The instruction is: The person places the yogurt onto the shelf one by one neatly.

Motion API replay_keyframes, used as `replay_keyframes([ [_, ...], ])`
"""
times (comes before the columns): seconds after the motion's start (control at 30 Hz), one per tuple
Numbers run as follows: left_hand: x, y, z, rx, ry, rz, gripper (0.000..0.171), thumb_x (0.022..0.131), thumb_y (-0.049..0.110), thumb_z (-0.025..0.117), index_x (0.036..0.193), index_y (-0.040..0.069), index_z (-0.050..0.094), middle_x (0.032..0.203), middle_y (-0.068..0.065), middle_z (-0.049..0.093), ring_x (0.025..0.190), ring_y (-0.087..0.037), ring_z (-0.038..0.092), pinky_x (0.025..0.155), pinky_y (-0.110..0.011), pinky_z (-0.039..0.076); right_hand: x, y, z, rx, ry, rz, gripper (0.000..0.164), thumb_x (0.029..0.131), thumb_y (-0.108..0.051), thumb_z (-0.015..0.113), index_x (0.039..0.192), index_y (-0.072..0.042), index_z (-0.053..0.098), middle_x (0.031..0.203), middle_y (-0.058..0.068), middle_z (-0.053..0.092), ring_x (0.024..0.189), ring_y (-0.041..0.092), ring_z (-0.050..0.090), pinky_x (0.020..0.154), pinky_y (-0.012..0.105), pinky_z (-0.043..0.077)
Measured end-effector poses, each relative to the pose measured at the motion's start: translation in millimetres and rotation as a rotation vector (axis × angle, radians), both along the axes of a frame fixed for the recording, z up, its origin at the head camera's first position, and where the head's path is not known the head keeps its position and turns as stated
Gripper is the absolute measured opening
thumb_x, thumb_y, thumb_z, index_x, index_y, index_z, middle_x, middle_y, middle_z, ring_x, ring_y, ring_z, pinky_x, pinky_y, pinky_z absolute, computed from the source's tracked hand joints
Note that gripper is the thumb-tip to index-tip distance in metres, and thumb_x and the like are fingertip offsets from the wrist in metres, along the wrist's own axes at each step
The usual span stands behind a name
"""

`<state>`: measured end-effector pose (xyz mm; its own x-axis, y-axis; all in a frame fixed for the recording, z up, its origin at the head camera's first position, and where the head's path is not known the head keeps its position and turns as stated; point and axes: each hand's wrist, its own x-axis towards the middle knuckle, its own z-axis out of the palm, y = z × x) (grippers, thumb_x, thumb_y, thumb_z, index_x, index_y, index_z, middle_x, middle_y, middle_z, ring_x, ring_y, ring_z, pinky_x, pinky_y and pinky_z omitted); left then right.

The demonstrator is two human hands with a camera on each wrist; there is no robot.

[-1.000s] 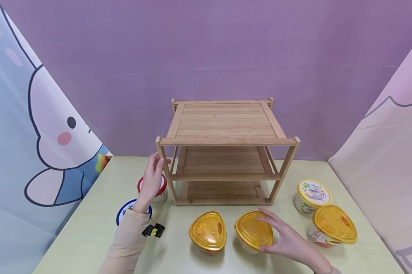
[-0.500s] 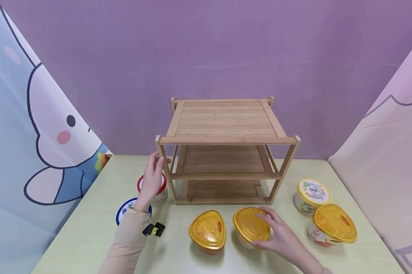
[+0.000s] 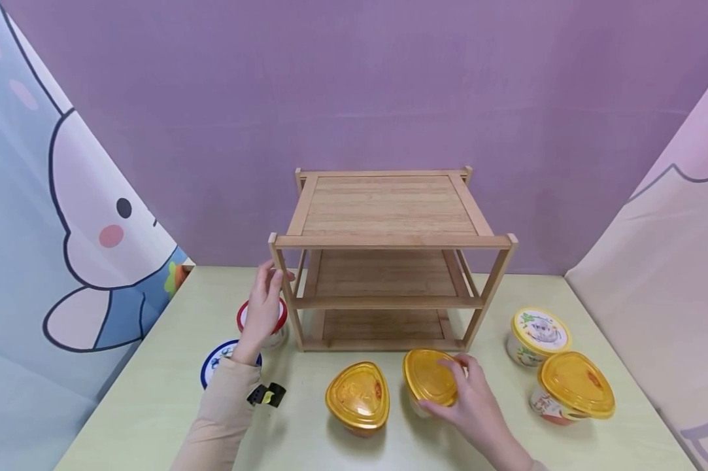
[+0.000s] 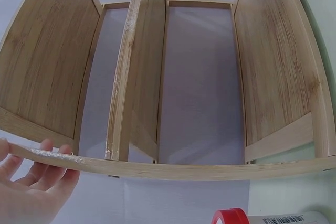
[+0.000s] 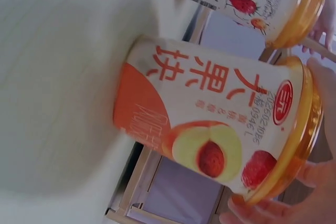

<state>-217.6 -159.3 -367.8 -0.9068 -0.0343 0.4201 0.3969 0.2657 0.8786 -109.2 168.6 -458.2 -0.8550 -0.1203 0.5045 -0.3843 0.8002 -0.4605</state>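
Observation:
My left hand (image 3: 263, 303) grips the front left post of a three-tier wooden shelf rack (image 3: 395, 206); in the left wrist view the fingers (image 4: 50, 174) go round the wooden bar (image 4: 157, 170). With thumb and fingers, my right hand (image 3: 474, 405) holds a yogurt cup (image 3: 429, 378) by the rim of its amber lid. The right wrist view shows that cup's white side (image 5: 210, 119), printed with a peach and a strawberry. Whether its base touches the table cannot be told. Left of it stands a second amber-lidded cup (image 3: 358, 398).
A yellow-lidded tub (image 3: 539, 335) and another amber-lidded cup (image 3: 574, 389) stand at the right. Beside the left forearm are a red-lidded tub (image 3: 278, 330) and a blue-rimmed tub (image 3: 215, 358). A purple cloth (image 3: 377, 85) hangs behind the rack.
My right hand has closed more firmly on the cup's lid and moved it slightly away from me, towards the rack; the cup now tilts a little. The left hand has stayed on the post.

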Motion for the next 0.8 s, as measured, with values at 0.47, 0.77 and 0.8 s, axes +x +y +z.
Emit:
replay_keyframes([
  [0.47, 0.1, 1.5, 2.0, -0.023, -0.007, 0.022, 0.036, 0.097, 0.020, 0.033, 0.127, 0.000, 0.034, 0.101, -0.024, 0.053, 0.102, -0.034, 0.050, 0.089, -0.049, 0.038, -5.5, 28.3, 28.0, -0.053, -0.158, 0.182, 0.052, 0.069, -0.028, 0.074, 0.113, -0.007, 0.054, 0.125, 0.022, 0.041, 0.109, 0.044, 0.043, 0.080, 0.059, 0.039],
  [0.77, 0.4, 1.2, 0.7, -0.039, 0.000, 0.026, 0.037, 0.097, 0.022, 0.034, 0.127, 0.001, 0.034, 0.100, -0.022, 0.053, 0.101, -0.033, 0.050, 0.089, -0.048, 0.038, -12.6, 46.8, 27.2, -0.033, -0.178, 0.401, 0.044, 0.073, -0.025, 0.070, 0.114, -0.012, 0.058, 0.129, 0.019, 0.043, 0.110, 0.039, 0.045, 0.080, 0.052, 0.042],
  [0.8, 0.2, 1.2, 0.4, -0.039, 0.007, 0.026, 0.037, 0.097, 0.022, 0.034, 0.127, 0.000, 0.034, 0.100, -0.022, 0.053, 0.100, -0.034, 0.050, 0.089, -0.048, 0.039, -13.2, 47.3, 26.6, -0.028, -0.182, 0.406, 0.044, 0.073, -0.026, 0.070, 0.114, -0.013, 0.058, 0.129, 0.018, 0.043, 0.110, 0.038, 0.044, 0.080, 0.052, 0.042],
])
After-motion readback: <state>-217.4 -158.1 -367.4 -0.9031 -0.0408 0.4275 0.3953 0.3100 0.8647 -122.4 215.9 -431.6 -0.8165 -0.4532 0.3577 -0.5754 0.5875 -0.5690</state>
